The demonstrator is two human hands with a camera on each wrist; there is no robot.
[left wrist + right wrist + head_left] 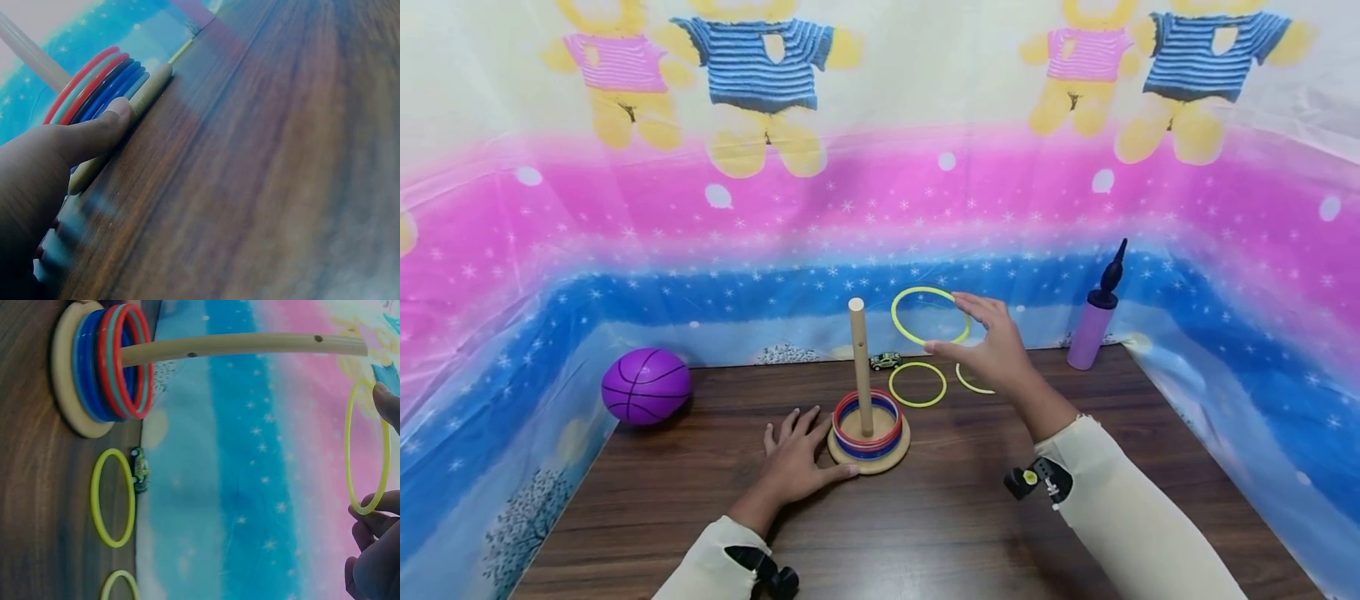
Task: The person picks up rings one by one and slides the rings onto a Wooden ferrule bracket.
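A wooden peg rises from a round wooden base. Red, light-green and blue rings are stacked around its foot. My left hand lies beside the base, fingers spread over the table; its thumb rests along the base's edge. Up in the air to the right of the peg, my right hand holds a yellow ring between thumb and fingers. That same yellow ring hangs level with the upper peg in the right wrist view.
Another yellow ring lies right of the base, and part of a third shows behind my right wrist. Near the back edge sits a small green toy car. A purple ball stands left, a purple hand pump right. Printed cloth backs the table.
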